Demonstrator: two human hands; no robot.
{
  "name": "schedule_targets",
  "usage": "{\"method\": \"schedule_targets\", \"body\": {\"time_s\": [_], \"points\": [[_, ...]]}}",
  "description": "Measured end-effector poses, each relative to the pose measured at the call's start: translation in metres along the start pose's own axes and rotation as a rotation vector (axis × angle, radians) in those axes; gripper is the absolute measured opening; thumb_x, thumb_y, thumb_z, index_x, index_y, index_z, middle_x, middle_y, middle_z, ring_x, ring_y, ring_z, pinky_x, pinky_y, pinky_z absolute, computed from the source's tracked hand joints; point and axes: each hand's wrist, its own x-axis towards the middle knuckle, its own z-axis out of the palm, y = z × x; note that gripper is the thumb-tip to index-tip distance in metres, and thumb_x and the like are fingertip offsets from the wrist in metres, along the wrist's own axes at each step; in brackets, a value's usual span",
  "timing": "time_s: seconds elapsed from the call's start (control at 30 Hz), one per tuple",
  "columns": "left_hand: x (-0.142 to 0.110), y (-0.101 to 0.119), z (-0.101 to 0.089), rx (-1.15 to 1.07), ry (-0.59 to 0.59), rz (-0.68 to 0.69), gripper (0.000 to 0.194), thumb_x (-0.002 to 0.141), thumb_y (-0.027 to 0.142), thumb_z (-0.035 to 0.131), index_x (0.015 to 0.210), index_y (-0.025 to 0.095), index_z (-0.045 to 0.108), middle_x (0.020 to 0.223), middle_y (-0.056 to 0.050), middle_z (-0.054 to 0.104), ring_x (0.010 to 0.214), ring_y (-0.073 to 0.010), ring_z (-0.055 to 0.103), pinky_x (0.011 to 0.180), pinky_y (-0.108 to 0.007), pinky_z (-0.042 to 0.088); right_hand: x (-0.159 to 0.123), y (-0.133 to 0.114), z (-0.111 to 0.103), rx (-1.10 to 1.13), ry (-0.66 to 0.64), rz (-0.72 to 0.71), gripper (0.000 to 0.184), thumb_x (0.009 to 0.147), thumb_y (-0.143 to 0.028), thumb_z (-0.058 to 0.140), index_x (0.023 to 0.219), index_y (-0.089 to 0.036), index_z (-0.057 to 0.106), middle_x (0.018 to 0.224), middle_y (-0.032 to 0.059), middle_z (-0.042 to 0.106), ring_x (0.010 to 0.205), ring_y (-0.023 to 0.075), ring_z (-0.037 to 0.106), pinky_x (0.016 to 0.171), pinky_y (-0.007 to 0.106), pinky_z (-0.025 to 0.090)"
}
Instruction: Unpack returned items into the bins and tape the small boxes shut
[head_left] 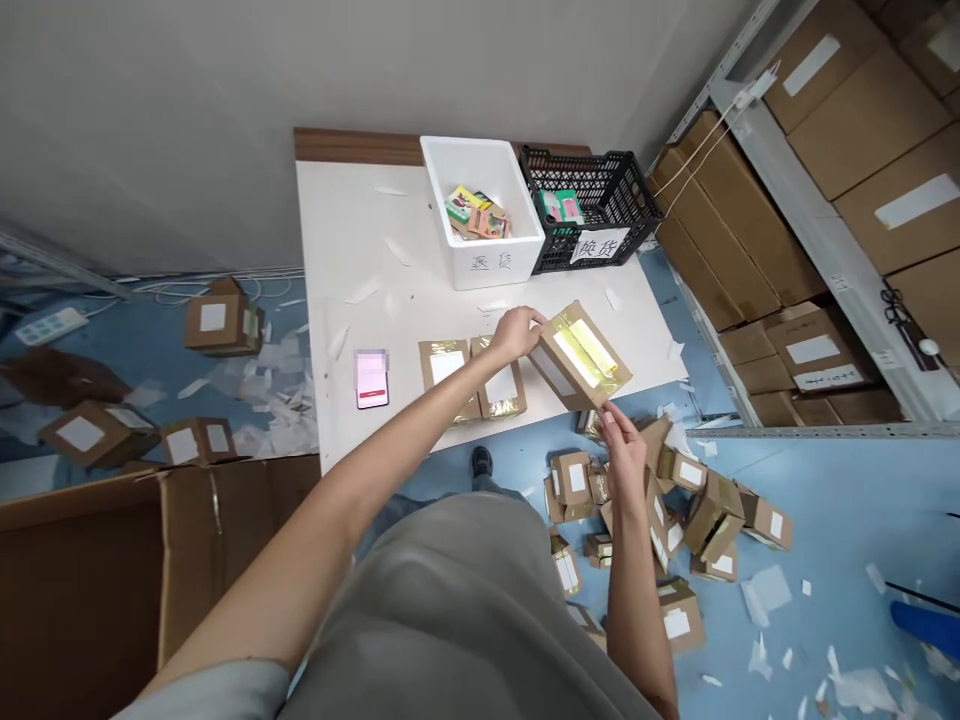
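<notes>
A small taped cardboard box [551, 372] with a white label and a yellow strip on top is held tilted over the table's front right part. My left hand [516, 334] grips its upper left corner, fingers closed on the edge. At the lower corner, my right hand [621, 440] pinches the same box. Two more small cardboard boxes, one on the left [442, 362] and one on the right [501, 388], lie side by side under my left forearm, partly covered by it. A phone [371, 380] with a lit pink screen lies to their left.
On the white table [330, 230], a white bin [487, 265] and a black crate [600, 250] hold small colourful packs. A large open carton [225, 520] stands at the left. Small boxes [679, 625] and paper scraps cover the floor; a shelf [810, 220] with cartons stands right.
</notes>
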Motion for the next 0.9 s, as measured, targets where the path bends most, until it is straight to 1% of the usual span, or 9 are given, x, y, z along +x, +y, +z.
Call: {"method": "schedule_targets", "body": {"time_s": [0.1, 0.2, 0.3, 0.4, 0.5, 0.57, 0.67, 0.77, 0.9], "points": [[0.025, -0.012, 0.031, 0.203, -0.058, -0.053, 0.030, 0.093, 0.011, 0.070, 0.114, 0.016, 0.091, 0.136, -0.021, 0.080, 0.144, -0.0414, 0.065, 0.126, -0.053, 0.051, 0.020, 0.026, 0.005, -0.009, -0.120, 0.085, 0.061, 0.087, -0.066, 0.085, 0.132, -0.025, 0.087, 0.152, 0.0142, 0.078, 0.150, 0.0373, 0.070, 0.128, 0.054, 0.058], [0.035, -0.031, 0.045, 0.312, -0.125, -0.125, 0.030, 0.087, 0.010, 0.072, 0.111, 0.015, 0.090, 0.142, -0.023, 0.076, 0.161, -0.0471, 0.049, 0.138, -0.064, 0.035, 0.024, 0.057, 0.025, 0.013, -0.246, 0.207, 0.067, 0.083, -0.072, 0.088, 0.130, -0.025, 0.087, 0.158, 0.0141, 0.075, 0.155, 0.0392, 0.065, 0.132, 0.055, 0.054], [0.030, -0.051, 0.050, 0.334, -0.171, -0.199, 0.026, 0.087, 0.012, 0.072, 0.108, 0.012, 0.088, 0.155, -0.025, 0.068, 0.173, -0.0530, 0.029, 0.142, -0.072, 0.021, 0.019, 0.085, 0.050, 0.038, -0.375, 0.341, 0.084, 0.073, -0.079, 0.092, 0.134, -0.021, 0.086, 0.160, 0.0165, 0.073, 0.157, 0.0432, 0.063, 0.132, 0.059, 0.053], [0.003, -0.072, 0.047, 0.356, -0.186, -0.207, 0.036, 0.098, 0.017, 0.063, 0.126, 0.007, 0.083, 0.177, -0.027, 0.048, 0.178, -0.0525, 0.016, 0.144, -0.072, 0.015, 0.018, 0.102, 0.063, 0.003, -0.449, 0.390, 0.092, 0.066, -0.082, 0.096, 0.133, -0.020, 0.085, 0.155, 0.0163, 0.076, 0.154, 0.0444, 0.064, 0.130, 0.059, 0.054], [-0.051, -0.096, 0.036, 0.345, -0.082, -0.128, 0.050, 0.108, 0.025, 0.053, 0.154, 0.011, 0.069, 0.188, -0.023, 0.034, 0.180, -0.0471, 0.011, 0.144, -0.070, 0.017, 0.030, 0.103, 0.063, -0.112, -0.500, 0.355, 0.086, 0.069, -0.084, 0.093, 0.128, -0.021, 0.086, 0.145, 0.0156, 0.082, 0.143, 0.0441, 0.072, 0.126, 0.061, 0.057], [-0.099, -0.112, 0.023, 0.307, 0.038, -0.132, 0.054, 0.111, 0.033, 0.052, 0.161, 0.014, 0.063, 0.186, -0.020, 0.038, 0.180, -0.0463, 0.012, 0.143, -0.070, 0.023, 0.044, 0.096, 0.062, -0.193, -0.541, 0.292, 0.081, 0.073, -0.083, 0.090, 0.125, -0.021, 0.086, 0.139, 0.0166, 0.084, 0.136, 0.0433, 0.077, 0.123, 0.062, 0.058], [-0.177, -0.134, -0.002, 0.263, 0.225, -0.216, 0.053, 0.111, 0.042, 0.053, 0.155, 0.017, 0.068, 0.179, -0.019, 0.049, 0.179, -0.0459, 0.020, 0.142, -0.070, 0.028, 0.065, 0.079, 0.069, -0.282, -0.605, 0.174, 0.075, 0.079, -0.079, 0.088, 0.125, -0.020, 0.085, 0.137, 0.0185, 0.085, 0.132, 0.0414, 0.079, 0.122, 0.060, 0.060], [-0.250, -0.150, -0.025, 0.226, 0.436, -0.350, 0.045, 0.109, 0.042, 0.056, 0.144, 0.020, 0.074, 0.168, -0.017, 0.061, 0.175, -0.0428, 0.031, 0.141, -0.069, 0.031, 0.078, 0.062, 0.093, -0.339, -0.680, 0.080, 0.071, 0.083, -0.074, 0.086, 0.128, -0.019, 0.083, 0.137, 0.0195, 0.085, 0.132, 0.0394, 0.079, 0.120, 0.057, 0.062], [-0.330, -0.158, -0.049, 0.179, 0.688, -0.506, 0.032, 0.106, 0.040, 0.061, 0.127, 0.025, 0.079, 0.157, -0.013, 0.070, 0.168, -0.0394, 0.045, 0.142, -0.067, 0.032, 0.072, 0.046, 0.148, -0.388, -0.825, -0.039, 0.065, 0.085, -0.065, 0.084, 0.131, -0.018, 0.081, 0.130, 0.0192, 0.086, 0.124, 0.0351, 0.081, 0.115, 0.056, 0.065]]}}
